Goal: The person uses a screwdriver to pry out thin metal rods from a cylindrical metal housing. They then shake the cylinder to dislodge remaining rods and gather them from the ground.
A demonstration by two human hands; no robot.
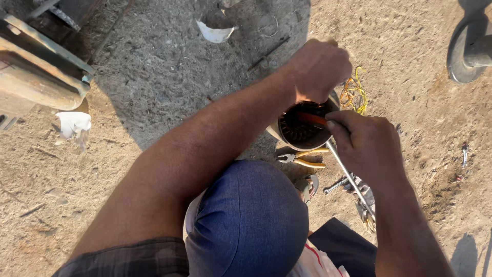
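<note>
Down on the sandy ground (154, 77), seen from the head camera, we find a round motor housing (300, 134) lying just beyond the person's blue-clad knee (248, 215), its open end facing up and showing a ring of dark slots inside. Our left hand (319, 69) is closed into a fist over the far rim of the housing, and we cannot tell what, if anything, it grips. Our right hand (366, 143) sits at the near right rim, fingers curled and pinching an orange-handled tool (313, 119) that lies across the opening. Just beside the housing, toward the knee, we see yellow-handled pliers (302, 158) on the ground, and a long metal wrench (351, 179) runs out from under the right hand toward a small heap of metal parts (361, 202). A tangle of yellow wire (354, 92) lies just beyond the housing. Well apart, a broken white cup (215, 28) rests in shadow and a white rag (73, 124) lies at left.
</note>
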